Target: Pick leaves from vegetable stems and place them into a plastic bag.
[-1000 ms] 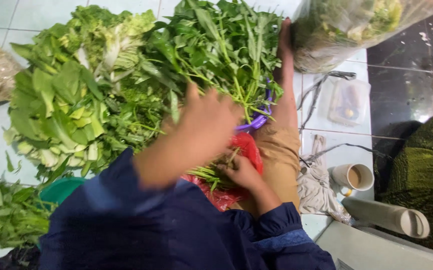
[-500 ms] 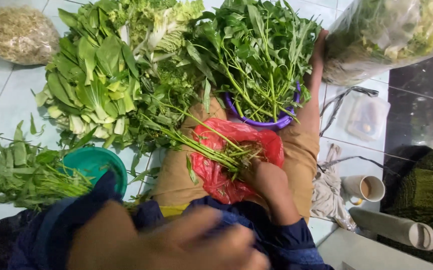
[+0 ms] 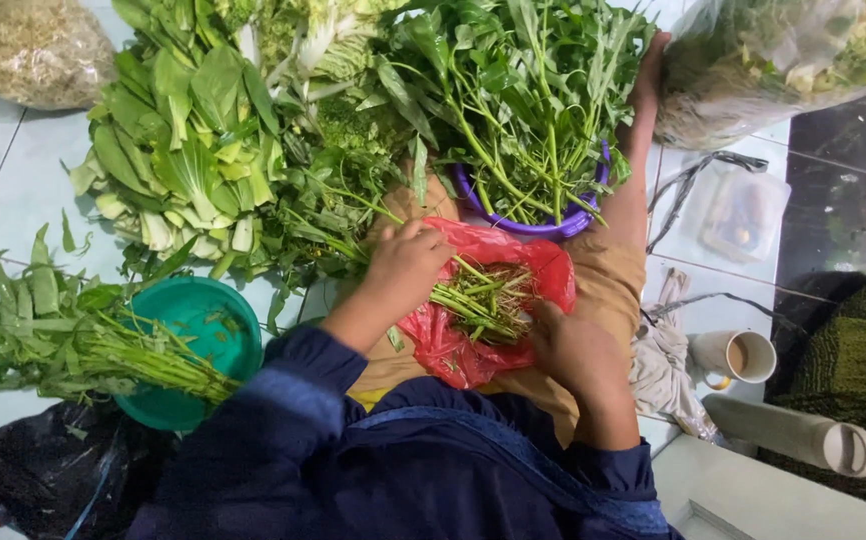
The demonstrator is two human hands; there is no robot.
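Bowl (image 3: 218, 330) left of bag (image 3: 473, 350) — cup (image 3: 743, 355) right.

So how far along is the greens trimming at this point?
Done, it seems: a bundle lies across the teal bowl, and cut stem ends sit on the red bag. In hand: the left hand grips a leafy bunch over that bag, the right hand at the stem ends. Left: the purple basket is full of greens.

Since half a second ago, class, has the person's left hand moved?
Yes. The left hand has gone forward from near the body onto the stems beside the red bag.
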